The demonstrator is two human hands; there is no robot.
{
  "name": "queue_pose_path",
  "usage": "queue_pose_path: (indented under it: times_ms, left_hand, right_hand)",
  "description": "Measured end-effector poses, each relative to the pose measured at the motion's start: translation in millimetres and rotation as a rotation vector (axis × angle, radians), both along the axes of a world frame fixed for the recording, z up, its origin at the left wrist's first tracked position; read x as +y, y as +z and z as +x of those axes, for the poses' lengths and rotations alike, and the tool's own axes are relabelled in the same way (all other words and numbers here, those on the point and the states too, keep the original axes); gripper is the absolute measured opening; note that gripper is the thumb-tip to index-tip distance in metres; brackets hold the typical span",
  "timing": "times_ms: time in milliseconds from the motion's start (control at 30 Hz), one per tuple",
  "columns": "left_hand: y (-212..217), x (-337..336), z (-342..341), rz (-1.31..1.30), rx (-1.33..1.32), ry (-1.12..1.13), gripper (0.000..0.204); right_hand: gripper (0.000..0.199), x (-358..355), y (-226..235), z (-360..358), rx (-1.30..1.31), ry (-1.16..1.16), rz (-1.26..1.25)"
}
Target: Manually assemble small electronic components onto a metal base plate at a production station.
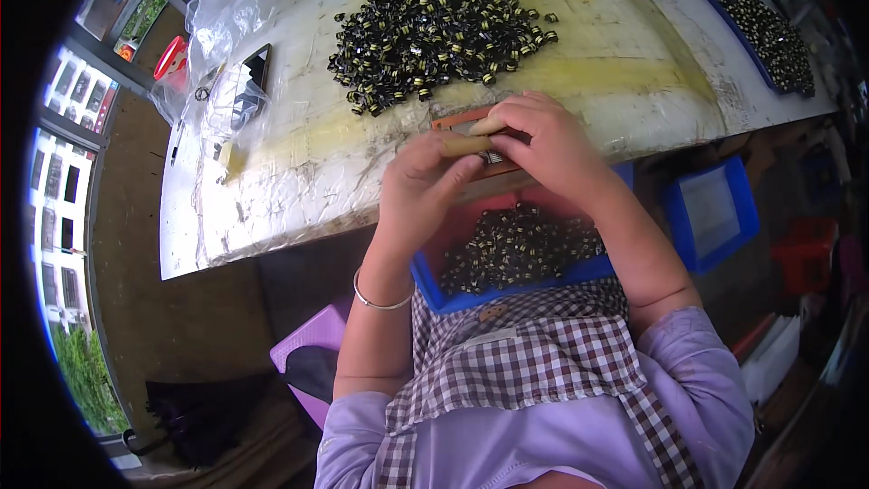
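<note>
Hands, left (pixel 418 183) and right (pixel 543 140), pinch a small part (pixel 490 157) between fingertips (mostly hidden).

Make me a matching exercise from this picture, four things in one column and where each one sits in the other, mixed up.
Things:
1. Big heap of black and yellow parts
2. Blue tray
3. Bangle
4. Red roll of tape

Places:
A. On the left wrist
B. At the table's far left, beside the clear plastic bags
C. On the lap, under both hands
D. On the white table top, beyond the hands

Pairs: 1-D, 2-C, 3-A, 4-B
</note>
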State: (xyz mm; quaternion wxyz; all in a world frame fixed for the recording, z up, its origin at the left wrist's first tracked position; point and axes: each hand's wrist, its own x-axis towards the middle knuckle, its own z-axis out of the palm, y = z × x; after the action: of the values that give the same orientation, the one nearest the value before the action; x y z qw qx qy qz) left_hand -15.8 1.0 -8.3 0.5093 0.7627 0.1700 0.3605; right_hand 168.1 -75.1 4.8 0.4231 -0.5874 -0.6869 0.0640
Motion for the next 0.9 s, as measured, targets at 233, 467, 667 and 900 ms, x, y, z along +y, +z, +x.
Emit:
queue_pose_path:
  times_ms: [233,467,667,900]
  left_hand:
    - [2.7,-6.3,-0.2,0.012,0.094,-0.005,0.015]
    - [-9.7,-20.8,-11.6,0.051,0.025,0.178,0.018]
    - [-73.5,-60.6,-56.0,0.658,0.138,0.412,0.039]
    - [-174.5,-84.2,-113.2,-0.561,0.076,0.575,0.074]
  right_hand:
    - [0.019,-2.9,-3.8,-1.6,0.001,-0.018,0.043]
    - [0.018,-24.3,1.7,-7.6,-0.012,0.031,0.104]
    - [0.027,-87.0,-41.8,-14.3,-0.135,-0.019,0.167]
    - [0.043,-150.5,-112.0,29.2,-0.125,-0.605,0.118]
